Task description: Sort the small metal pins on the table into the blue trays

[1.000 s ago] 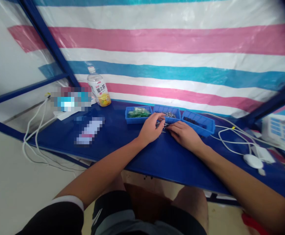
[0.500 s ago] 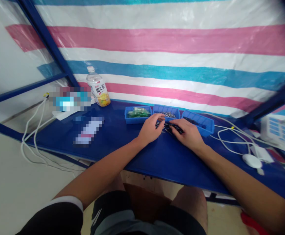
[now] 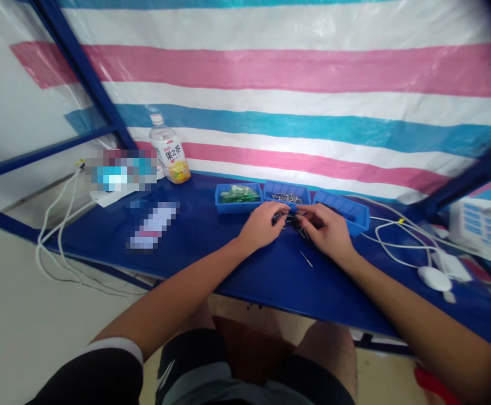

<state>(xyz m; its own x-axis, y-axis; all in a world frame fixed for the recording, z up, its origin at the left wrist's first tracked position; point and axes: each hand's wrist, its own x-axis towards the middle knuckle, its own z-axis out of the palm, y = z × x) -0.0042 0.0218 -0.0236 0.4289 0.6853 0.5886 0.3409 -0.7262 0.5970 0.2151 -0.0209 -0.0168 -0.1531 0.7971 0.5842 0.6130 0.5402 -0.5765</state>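
Observation:
My left hand (image 3: pixel 260 225) and my right hand (image 3: pixel 326 230) meet over a small heap of dark metal pins (image 3: pixel 290 220) on the blue table (image 3: pixel 211 247). Both hands have their fingers curled and pinched at the heap. Which pins each hand grips is hidden by the fingers. One thin pin (image 3: pixel 306 259) lies alone on the table just in front of my right hand. Behind the hands stand three blue trays: the left tray (image 3: pixel 237 197) holds green parts, the middle tray (image 3: pixel 286 195) holds metal pins, the right tray (image 3: pixel 343 210) holds dark parts.
A tea bottle (image 3: pixel 170 152) stands at the back left. A white power strip with cables (image 3: pixel 106 194) lies at the left. A white mouse (image 3: pixel 434 277) and white cables (image 3: pixel 393 239) lie at the right. A striped tarp hangs behind the table.
Both hands have drawn closer together and lifted their fingers into a pinch over the heap. A single pin now lies free on the table in front of my right hand.

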